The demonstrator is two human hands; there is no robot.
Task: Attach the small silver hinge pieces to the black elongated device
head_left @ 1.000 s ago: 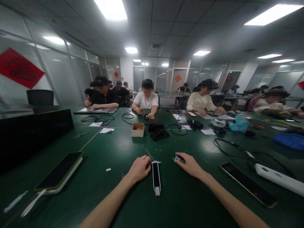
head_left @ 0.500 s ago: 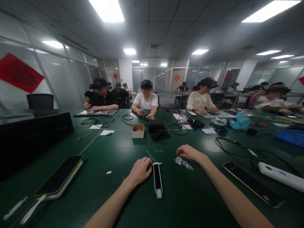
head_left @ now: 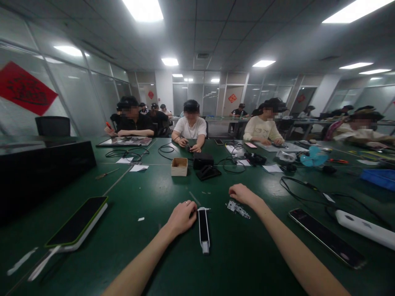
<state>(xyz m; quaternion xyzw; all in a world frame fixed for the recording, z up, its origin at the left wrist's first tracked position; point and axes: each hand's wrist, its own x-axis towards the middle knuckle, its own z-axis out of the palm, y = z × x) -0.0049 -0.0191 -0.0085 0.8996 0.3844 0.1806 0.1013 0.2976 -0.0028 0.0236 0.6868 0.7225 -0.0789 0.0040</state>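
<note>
My left hand (head_left: 182, 216) rests on the green table with its fingers curled. Its fingertips are beside the upper end of a long, narrow white-framed piece (head_left: 203, 230), dark inside, with a thin crossbar at its top. Whether the fingers touch that piece, or have anything under them, I cannot make out. My right hand (head_left: 242, 194) is also curled, its fingertips turned down toward the tabletop. Just below it lies a small cluster of silvery metal parts (head_left: 237, 209) with holes. What the right fingers may hold is hidden.
A green-edged phone (head_left: 77, 222) lies at left, another phone (head_left: 327, 238) at right near a white power strip (head_left: 364, 226). Ahead stand an open cardboard box (head_left: 179, 167) and a black box (head_left: 203, 160). Black cables (head_left: 296, 193) trail at right. Several people sit across the table.
The view has tilted down slightly less or shifted, moving everything a little. Both hands stay in nearly the same places beside the same parts.
</note>
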